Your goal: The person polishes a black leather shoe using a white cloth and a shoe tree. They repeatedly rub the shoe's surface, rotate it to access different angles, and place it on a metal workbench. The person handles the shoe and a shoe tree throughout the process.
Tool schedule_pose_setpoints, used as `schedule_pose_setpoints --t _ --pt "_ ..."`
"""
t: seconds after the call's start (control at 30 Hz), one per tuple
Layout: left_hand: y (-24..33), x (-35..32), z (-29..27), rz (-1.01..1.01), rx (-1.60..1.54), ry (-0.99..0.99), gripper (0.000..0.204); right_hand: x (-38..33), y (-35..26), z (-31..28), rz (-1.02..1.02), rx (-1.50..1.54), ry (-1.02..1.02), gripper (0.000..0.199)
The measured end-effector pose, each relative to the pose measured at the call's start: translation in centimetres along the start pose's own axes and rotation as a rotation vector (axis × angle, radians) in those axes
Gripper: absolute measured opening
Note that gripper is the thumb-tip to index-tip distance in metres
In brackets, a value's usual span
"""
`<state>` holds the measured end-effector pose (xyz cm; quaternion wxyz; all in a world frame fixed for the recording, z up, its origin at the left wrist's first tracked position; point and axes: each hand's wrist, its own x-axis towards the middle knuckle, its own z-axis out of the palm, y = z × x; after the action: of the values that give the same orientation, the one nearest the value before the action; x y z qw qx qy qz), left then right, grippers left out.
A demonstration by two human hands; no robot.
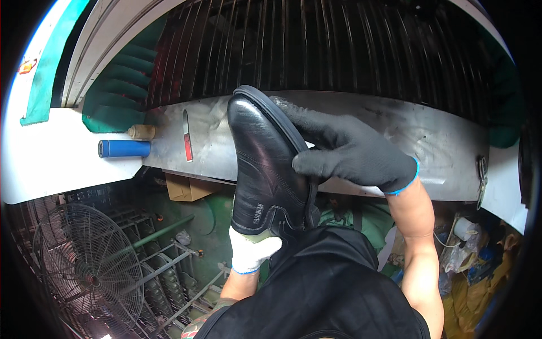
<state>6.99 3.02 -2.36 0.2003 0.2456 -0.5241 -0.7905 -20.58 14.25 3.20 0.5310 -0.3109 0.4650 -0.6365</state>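
Black leather shoe [265,169] upright over the steel counter [429,141]: my right hand [350,150] clasps its sole, my left hand [251,251] cups the heel. I should keep both grips firm and steady.

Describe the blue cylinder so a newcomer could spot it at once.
Start at the wide grey metal plate below the dark ribbed drum. Off its left end, on the white surface, lies the blue cylinder, on its side. A shorter tan cylinder sits just above it.
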Motion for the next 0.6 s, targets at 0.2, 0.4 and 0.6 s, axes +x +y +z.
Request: schedule_pose_setpoints --t 0.2,0.4,0.6 --pt "0.1 0.6 1.6 0.051 -0.07 0.059 0.107 -0.3 1.2 0.4 -0.23 -0.219 0.052 0.089" --pt "1.2 2.5 3.7 -0.151 -0.313 0.135 0.097 -1.3 5.6 1.8 -0.238 -0.25 0.235 0.086" --pt "1.4 2.7 4.0 -0.31 -0.525 0.056 0.094 -2.6 3.1 0.8 0.108 -0.214 0.212 0.073"
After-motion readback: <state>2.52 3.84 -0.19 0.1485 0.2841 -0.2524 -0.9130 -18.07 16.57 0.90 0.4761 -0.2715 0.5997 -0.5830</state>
